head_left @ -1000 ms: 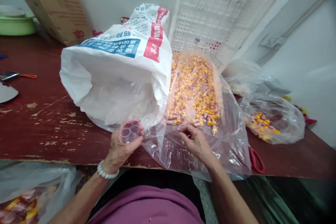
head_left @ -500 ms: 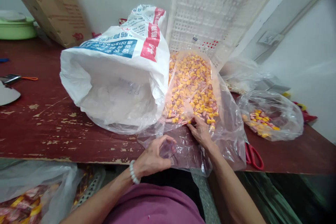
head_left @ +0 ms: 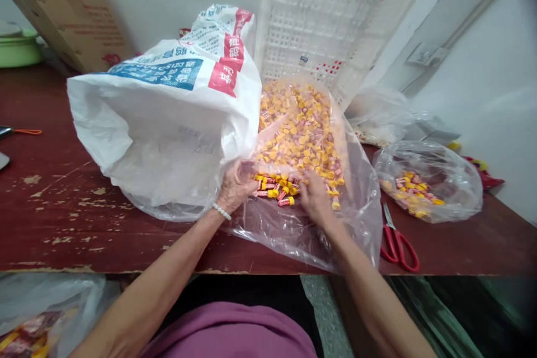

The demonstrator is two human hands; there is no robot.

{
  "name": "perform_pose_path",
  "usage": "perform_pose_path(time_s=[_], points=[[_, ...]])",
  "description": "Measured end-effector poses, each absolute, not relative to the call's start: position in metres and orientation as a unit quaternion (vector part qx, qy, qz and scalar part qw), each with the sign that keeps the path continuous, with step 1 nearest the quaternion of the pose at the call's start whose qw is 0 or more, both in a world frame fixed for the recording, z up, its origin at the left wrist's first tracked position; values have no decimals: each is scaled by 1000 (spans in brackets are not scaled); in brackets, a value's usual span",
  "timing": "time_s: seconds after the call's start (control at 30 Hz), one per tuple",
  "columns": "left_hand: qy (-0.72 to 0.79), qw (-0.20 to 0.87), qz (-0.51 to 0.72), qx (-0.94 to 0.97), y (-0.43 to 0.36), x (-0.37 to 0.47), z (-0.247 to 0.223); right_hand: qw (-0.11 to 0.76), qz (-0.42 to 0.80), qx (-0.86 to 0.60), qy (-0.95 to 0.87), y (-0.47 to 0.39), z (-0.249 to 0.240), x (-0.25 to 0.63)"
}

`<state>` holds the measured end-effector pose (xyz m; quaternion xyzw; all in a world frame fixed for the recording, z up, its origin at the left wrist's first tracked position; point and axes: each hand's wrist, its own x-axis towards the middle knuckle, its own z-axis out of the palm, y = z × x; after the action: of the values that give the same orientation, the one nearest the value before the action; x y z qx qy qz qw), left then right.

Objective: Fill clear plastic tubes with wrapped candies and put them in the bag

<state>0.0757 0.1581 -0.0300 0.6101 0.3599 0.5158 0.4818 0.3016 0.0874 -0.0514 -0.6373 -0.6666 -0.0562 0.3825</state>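
A large clear plastic bag [head_left: 285, 235] lies on the table, full of small red-and-pink printed tubes with yellow caps [head_left: 310, 128]. At its near end the mouth is parted, and several tubes [head_left: 277, 187] show there uncovered. My left hand [head_left: 237, 184], with a beaded bracelet at the wrist, is closed on the bag's left edge by these tubes. Opposite it, my right hand [head_left: 314, 196] has curled fingers at the right edge of the mouth; its fingertips are slightly blurred. Left of the bag, a white printed sack [head_left: 168, 117] gapes toward me, with clear film inside.
Red-handled scissors [head_left: 398, 246] lie at the right, near the table edge. Behind them sits a clear bag [head_left: 432, 179] with more capped tubes. A white plastic crate [head_left: 319, 17] leans at the back. At the left are a cardboard box [head_left: 71, 11] and a green basin [head_left: 19, 47].
My left hand has moved up and away from me, from the bag's near flap to its mouth. The mouth has parted, uncovering tubes. The view has shifted slightly right.
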Motion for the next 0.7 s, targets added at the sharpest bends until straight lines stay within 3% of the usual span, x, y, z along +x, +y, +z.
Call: perform_pose_path(time_s=[0.17,0.3,0.4,0.5,0.7], points=[[421,438,522,598,175,62,-42,416,-114,-680,-593,121,-16,363],[405,450,509,612,169,63,-42,426,-143,-604,-658,92,0,312],[398,462,499,616,156,61,-35,379,-44,-551,-742,66,-18,270],[394,493,483,606,139,54,-25,316,4,-592,-742,57,-48,263],[382,571,425,589,93,32,-13,326,23,-649,-687,52,-60,278]])
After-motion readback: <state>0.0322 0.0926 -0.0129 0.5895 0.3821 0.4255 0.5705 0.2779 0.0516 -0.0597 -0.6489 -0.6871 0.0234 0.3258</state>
